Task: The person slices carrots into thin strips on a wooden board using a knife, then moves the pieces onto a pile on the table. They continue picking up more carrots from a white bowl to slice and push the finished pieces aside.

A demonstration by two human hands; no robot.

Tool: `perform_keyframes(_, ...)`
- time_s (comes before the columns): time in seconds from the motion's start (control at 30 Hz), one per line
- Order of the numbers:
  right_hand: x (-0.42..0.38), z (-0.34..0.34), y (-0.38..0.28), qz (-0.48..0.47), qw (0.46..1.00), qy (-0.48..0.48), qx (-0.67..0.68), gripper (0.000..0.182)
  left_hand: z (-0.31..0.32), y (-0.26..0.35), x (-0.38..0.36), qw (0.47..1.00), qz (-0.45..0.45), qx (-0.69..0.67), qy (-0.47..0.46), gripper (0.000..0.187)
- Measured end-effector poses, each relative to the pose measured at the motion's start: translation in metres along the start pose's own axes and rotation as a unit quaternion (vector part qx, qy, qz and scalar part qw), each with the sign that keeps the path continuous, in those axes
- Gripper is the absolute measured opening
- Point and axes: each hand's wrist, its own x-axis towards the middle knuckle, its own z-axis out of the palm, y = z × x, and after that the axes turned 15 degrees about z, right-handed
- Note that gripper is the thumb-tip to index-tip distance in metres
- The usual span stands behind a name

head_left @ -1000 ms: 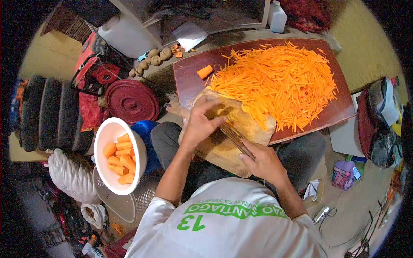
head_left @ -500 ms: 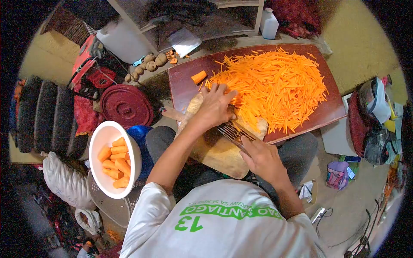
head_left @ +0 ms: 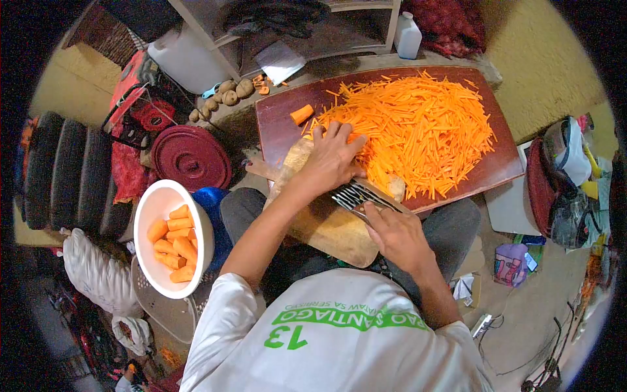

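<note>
My left hand [head_left: 330,160] rests with bent, spread fingers on carrot at the far edge of the wooden chopping board [head_left: 336,235]; the piece beneath it is mostly hidden. In my right hand [head_left: 397,236] is a knife [head_left: 359,197] with a wide blade marked by dark and bright stripes, its blade close to my left thumb. Beyond both hands, a large heap of carrot strips [head_left: 424,134] covers much of a dark red tabletop [head_left: 277,121]. A single carrot chunk [head_left: 302,115] lies at the heap's left.
A white bowl [head_left: 142,228] of peeled carrots [head_left: 177,243] stands to my left. Behind it are a dark red lid [head_left: 191,160] and several potatoes [head_left: 230,98]. Stacked tyres [head_left: 68,173] are at far left, a white bottle [head_left: 407,36] at the back.
The knife blade has tilted, so its striped face shows more brightly. My right hand has shifted slightly, and my left hand stays over the carrot with its fingers a little raised.
</note>
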Motion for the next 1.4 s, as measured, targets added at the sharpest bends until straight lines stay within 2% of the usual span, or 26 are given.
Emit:
perform_keyframes(0.07,0.001,-0.002,-0.004,-0.002,1.000,-0.009,-0.010,0.048,0.001,-0.002,0.004,1.000,-0.004,0.017,-0.001,0.070)
perform_keyframes(0.17,0.000,0.002,-0.003,0.014,1.000,-0.010,-0.023,0.047,-0.007,0.003,0.002,0.998,-0.009,-0.044,0.040,0.066)
perform_keyframes(0.27,-0.003,0.004,0.001,0.027,0.999,-0.033,-0.009,0.050,-0.001,-0.010,-0.010,0.999,-0.022,-0.012,0.043,0.063)
perform_keyframes(0.37,-0.003,-0.007,-0.004,0.056,0.997,-0.059,0.017,0.051,0.006,-0.029,-0.026,0.994,-0.066,-0.048,0.070,0.059)
perform_keyframes(0.47,0.005,-0.016,-0.005,0.121,0.980,-0.119,0.102,0.048,-0.002,-0.033,-0.033,0.990,-0.115,-0.038,0.078,0.058)
perform_keyframes(0.57,0.006,-0.005,0.009,0.112,0.982,-0.047,0.144,0.044,-0.008,-0.045,-0.038,0.986,-0.134,-0.015,0.095,0.059)
perform_keyframes(0.67,0.014,-0.014,0.016,0.221,0.926,-0.099,0.291,0.040,-0.014,-0.060,-0.041,0.980,-0.150,-0.015,0.129,0.057)
perform_keyframes(0.73,0.015,-0.020,0.016,0.262,0.879,-0.122,0.379,0.038,-0.010,-0.075,-0.042,0.973,-0.162,-0.014,0.165,0.055)
perform_keyframes(0.87,0.007,-0.024,0.017,0.346,0.735,-0.233,0.534,0.032,-0.007,-0.098,-0.036,0.970,-0.201,0.016,0.138,0.055)
perform_keyframes(0.97,0.002,0.001,0.016,0.240,0.892,-0.172,0.344,0.033,0.001,-0.123,-0.032,0.971,-0.221,0.007,0.089,0.055)
perform_keyframes(1.0,0.005,-0.010,0.003,0.219,0.898,-0.142,0.353,0.034,0.002,-0.131,-0.030,0.972,-0.228,0.010,0.059,0.055)
perform_keyframes(1.07,0.005,-0.011,0.001,0.221,0.917,-0.167,0.288,0.034,0.003,-0.141,-0.024,0.970,-0.243,0.002,-0.002,0.055)
perform_keyframes(1.17,0.005,-0.013,-0.005,0.220,0.935,-0.154,0.232,0.034,0.047,-0.185,-0.036,0.971,-0.235,-0.049,0.022,0.056)
perform_keyframes(1.27,0.003,-0.013,-0.008,0.221,0.943,-0.131,0.210,0.033,0.037,-0.178,-0.037,0.970,-0.238,-0.034,0.024,0.057)
perform_keyframes(1.4,0.004,-0.011,-0.008,0.217,0.949,-0.117,0.196,0.033,0.018,-0.140,-0.041,0.939,-0.281,-0.131,0.147,0.056)
